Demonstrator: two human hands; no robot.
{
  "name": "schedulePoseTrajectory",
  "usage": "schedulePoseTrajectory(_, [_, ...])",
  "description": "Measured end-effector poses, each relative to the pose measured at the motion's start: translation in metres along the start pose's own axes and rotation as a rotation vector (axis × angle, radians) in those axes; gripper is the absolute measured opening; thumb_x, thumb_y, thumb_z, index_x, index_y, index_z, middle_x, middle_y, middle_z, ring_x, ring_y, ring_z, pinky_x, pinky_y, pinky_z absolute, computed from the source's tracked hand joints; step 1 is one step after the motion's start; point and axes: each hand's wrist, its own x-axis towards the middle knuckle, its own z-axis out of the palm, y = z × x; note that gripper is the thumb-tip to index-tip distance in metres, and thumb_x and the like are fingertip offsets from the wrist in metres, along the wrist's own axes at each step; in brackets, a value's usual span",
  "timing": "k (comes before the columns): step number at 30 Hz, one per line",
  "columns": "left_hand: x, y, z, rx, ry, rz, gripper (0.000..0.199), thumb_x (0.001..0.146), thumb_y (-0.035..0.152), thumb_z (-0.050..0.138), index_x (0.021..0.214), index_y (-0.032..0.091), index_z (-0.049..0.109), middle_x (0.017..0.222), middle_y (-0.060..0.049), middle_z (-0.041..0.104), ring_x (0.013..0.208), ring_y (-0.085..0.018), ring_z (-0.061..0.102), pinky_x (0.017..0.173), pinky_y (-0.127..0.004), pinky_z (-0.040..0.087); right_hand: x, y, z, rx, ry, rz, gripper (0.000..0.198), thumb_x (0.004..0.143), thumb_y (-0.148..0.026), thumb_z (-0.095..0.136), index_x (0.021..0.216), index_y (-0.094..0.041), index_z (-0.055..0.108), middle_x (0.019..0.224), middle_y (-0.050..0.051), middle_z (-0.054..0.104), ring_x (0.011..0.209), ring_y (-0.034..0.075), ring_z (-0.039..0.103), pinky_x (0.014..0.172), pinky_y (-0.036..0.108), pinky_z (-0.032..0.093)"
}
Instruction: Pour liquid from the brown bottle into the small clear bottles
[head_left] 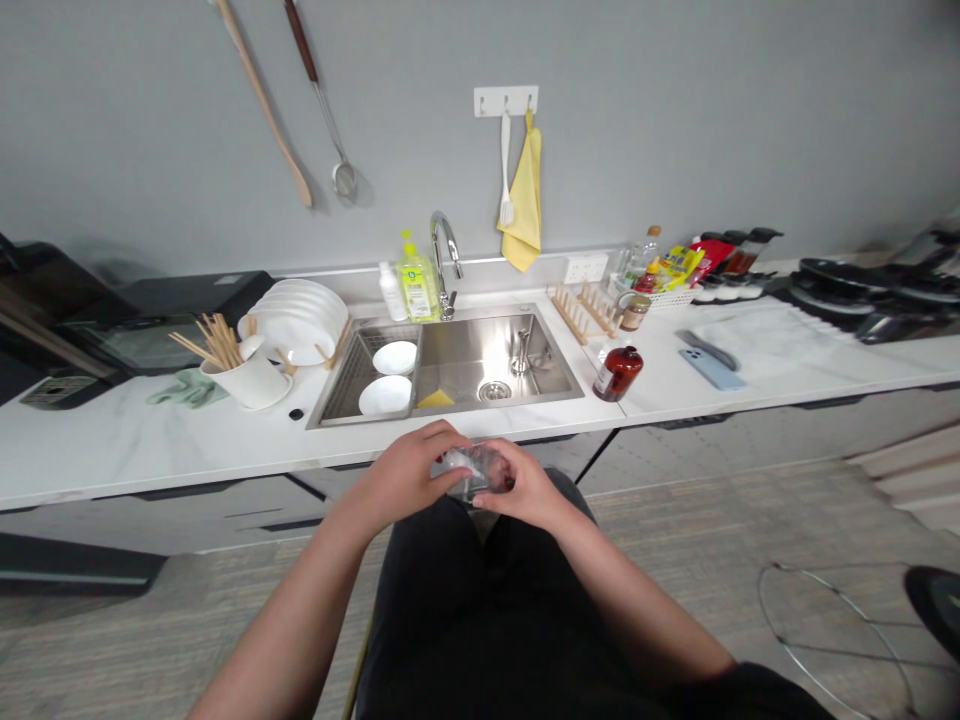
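Both hands meet in front of my body, just below the counter's front edge, around a clear see-through container (pixel 480 473) lying on its side. My left hand (pixel 416 468) grips its left end, fingers over the top and thumb in front. At its other end my right hand (pixel 525 487) curls round it. Whether it is a glass or a jar I cannot make out, and my fingers hide both ends. Beyond the hands is the steel sink (pixel 495 400), with two white bowls (pixel 386 395) in its left basket and a yellow cloth or sponge (pixel 436 399) by the front wall.
Right of the sink stand a brown bottle (pixel 619 374), a wooden rack (pixel 585 312) and a phone (pixel 711 368). Left are white plates (pixel 300 320) and a white holder of chopsticks (pixel 247 382). Behind the sink are a faucet (pixel 448 255) and a yellow-green soap bottle (pixel 417 285).
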Motion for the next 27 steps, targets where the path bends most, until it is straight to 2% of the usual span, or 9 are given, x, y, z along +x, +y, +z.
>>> schedulePoseTrajectory(3, [-0.003,0.001,0.001,-0.062,-0.062,0.066,0.051,0.1,0.012,0.067,0.145,0.035,0.077,0.135,-0.009,0.078,0.126,-0.027,0.076,0.111,-0.047,0.063,0.0,0.0,0.0,-0.004,-0.006,-0.008,0.079,0.075,-0.045,0.105,0.143,-0.027,0.069,0.097,-0.001,0.066,0.074,0.016,0.057,0.065,0.028,0.047])
schedulePoseTrajectory(6, [-0.007,-0.002,0.007,-0.086,0.004,0.074,0.069,0.096,0.013,0.075,0.16,0.036,0.066,0.159,-0.012,0.068,0.147,-0.031,0.067,0.124,-0.053,0.057,-0.001,-0.001,0.001,0.006,-0.012,-0.017,0.079,0.076,-0.045,0.105,0.144,-0.027,0.069,0.1,0.0,0.068,0.073,0.015,0.056,0.066,0.028,0.047])
schedulePoseTrajectory(9, [-0.015,-0.011,0.025,-0.088,0.23,-0.075,0.075,0.088,0.028,0.093,0.157,0.03,0.065,0.15,-0.015,0.071,0.13,-0.032,0.074,0.113,-0.051,0.063,-0.002,-0.001,0.002,0.029,0.0,-0.009,0.078,0.076,-0.045,0.106,0.143,-0.027,0.069,0.103,0.001,0.07,0.074,0.015,0.056,0.066,0.029,0.048])
schedulePoseTrajectory(12, [-0.027,-0.02,0.049,-0.161,0.443,-0.222,0.053,0.088,0.035,0.095,0.135,0.025,0.072,0.124,-0.01,0.079,0.109,-0.028,0.077,0.105,-0.048,0.065,-0.005,0.001,0.005,0.063,0.006,0.02,0.078,0.075,-0.045,0.106,0.142,-0.027,0.07,0.095,-0.001,0.067,0.071,0.015,0.055,0.064,0.029,0.048])
schedulePoseTrajectory(15, [-0.037,-0.024,0.065,-0.389,0.411,-0.212,0.043,0.102,0.036,0.08,0.143,0.025,0.07,0.13,-0.013,0.081,0.128,-0.03,0.077,0.118,-0.05,0.06,-0.007,0.003,0.008,0.094,-0.01,0.055,0.079,0.075,-0.048,0.106,0.143,-0.028,0.07,0.089,-0.002,0.066,0.07,0.017,0.057,0.065,0.029,0.049])
schedulePoseTrajectory(18, [-0.041,-0.028,0.069,-0.581,0.391,-0.157,0.064,0.104,0.036,0.08,0.163,0.028,0.058,0.149,-0.016,0.076,0.148,-0.031,0.07,0.13,-0.054,0.053,-0.008,0.003,0.011,0.138,-0.044,0.075,0.08,0.076,-0.053,0.105,0.143,-0.029,0.069,0.094,0.0,0.07,0.073,0.018,0.06,0.067,0.031,0.051])
schedulePoseTrajectory(22, [-0.039,-0.042,0.07,-0.595,0.435,-0.138,0.084,0.086,0.036,0.1,0.159,0.028,0.061,0.138,-0.014,0.076,0.135,-0.03,0.075,0.125,-0.051,0.058,-0.006,0.002,0.014,0.169,-0.053,0.059,0.079,0.076,-0.055,0.105,0.142,-0.029,0.069,0.104,0.002,0.073,0.074,0.017,0.061,0.067,0.03,0.05])
schedulePoseTrajectory(25, [-0.038,-0.053,0.071,-0.608,0.511,-0.176,0.068,0.092,0.04,0.094,0.151,0.026,0.064,0.122,-0.01,0.078,0.12,-0.027,0.079,0.117,-0.05,0.062,-0.006,0.002,0.014,0.196,-0.062,0.073,0.079,0.077,-0.061,0.104,0.14,-0.029,0.069,0.101,0.002,0.073,0.078,0.019,0.065,0.068,0.031,0.053])
schedulePoseTrajectory(27, [-0.037,-0.055,0.072,-0.633,0.52,-0.176,0.065,0.095,0.04,0.092,0.152,0.026,0.063,0.127,-0.012,0.077,0.124,-0.027,0.079,0.12,-0.052,0.061,-0.006,0.001,0.013,0.192,-0.053,0.079,0.079,0.077,-0.064,0.103,0.14,-0.029,0.07,0.099,0.002,0.073,0.079,0.02,0.066,0.07,0.032,0.055])
